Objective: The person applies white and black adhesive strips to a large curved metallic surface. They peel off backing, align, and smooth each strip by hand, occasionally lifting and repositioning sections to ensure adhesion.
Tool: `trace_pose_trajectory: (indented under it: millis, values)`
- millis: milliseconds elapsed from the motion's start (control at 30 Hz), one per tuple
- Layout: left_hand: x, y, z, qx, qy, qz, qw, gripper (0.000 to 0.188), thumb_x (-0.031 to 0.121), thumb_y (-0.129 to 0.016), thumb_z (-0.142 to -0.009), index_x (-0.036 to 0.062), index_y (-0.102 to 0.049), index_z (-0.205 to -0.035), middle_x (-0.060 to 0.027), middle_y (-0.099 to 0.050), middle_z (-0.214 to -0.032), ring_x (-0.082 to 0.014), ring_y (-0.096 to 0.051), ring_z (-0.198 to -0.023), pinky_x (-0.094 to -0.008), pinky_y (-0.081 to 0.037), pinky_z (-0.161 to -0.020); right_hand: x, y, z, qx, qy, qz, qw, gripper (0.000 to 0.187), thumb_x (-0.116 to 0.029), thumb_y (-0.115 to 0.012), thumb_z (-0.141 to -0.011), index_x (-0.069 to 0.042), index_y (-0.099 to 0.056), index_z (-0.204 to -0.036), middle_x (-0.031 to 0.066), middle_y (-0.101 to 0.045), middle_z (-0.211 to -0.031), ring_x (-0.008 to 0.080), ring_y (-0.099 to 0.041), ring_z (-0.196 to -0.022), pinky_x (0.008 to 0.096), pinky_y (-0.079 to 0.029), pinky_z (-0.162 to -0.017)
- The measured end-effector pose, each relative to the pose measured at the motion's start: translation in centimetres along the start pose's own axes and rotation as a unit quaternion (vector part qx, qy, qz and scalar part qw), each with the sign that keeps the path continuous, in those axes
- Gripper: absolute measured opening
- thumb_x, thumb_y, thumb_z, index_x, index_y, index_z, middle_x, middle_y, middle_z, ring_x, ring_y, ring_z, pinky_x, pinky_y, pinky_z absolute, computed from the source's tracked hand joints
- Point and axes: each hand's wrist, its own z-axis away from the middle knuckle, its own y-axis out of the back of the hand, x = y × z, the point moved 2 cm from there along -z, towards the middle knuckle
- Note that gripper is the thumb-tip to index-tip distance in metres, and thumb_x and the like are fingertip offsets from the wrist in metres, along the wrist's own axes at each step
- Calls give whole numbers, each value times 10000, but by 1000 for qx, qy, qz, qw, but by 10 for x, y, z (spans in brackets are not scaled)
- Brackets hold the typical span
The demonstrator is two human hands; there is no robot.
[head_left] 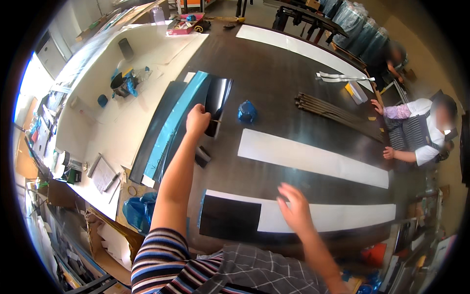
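My left hand [197, 121] reaches far over the dark table with its fingers closed. A thin, light-coloured end sticks out to the right of the fingers; what it belongs to is too small to tell. Right beside that hand is a glossy black sheet [220, 93] with a curled surface. Under the left forearm lie long dark strips with a bright blue strip [178, 113] on top. My right hand [295, 209], slightly blurred, hovers with fingers apart above a white strip [323, 215], holding nothing. A black rectangular piece [230, 214] covers that strip's left part.
Another white strip [313, 158] crosses mid-table. Beyond it lie a crumpled blue wad [246, 111] and a bundle of dark rods [338, 115]. A co-worker [416, 125] stands at the right edge, hands on the table. At left are a white worktop [105, 132] and a notepad [103, 174].
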Motion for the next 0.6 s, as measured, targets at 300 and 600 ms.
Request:
trace_pose_trajectory:
  millis: [300,600]
  values:
    - [36,6,141,52,-62,204,976,226,175,-651,-788,1,-542,-882,-128,-583,-694,-258,-583,-642,-365,-472,-628,-78,-67,-131,-22,194,228,954,165,-59,-684,-730,-94,-678,-891,50,-648,-864,261,-567,-892,390,-411,-804]
    - [-38,30,103,103,252,566,778,203,242,-643,-865,49,-581,-867,-40,-577,-651,-143,-492,-467,-306,-365,-394,-65,-86,-26,4,271,103,957,33,-95,-631,-791,-96,-621,-759,58,-591,-747,251,-571,-806,400,-429,-707]
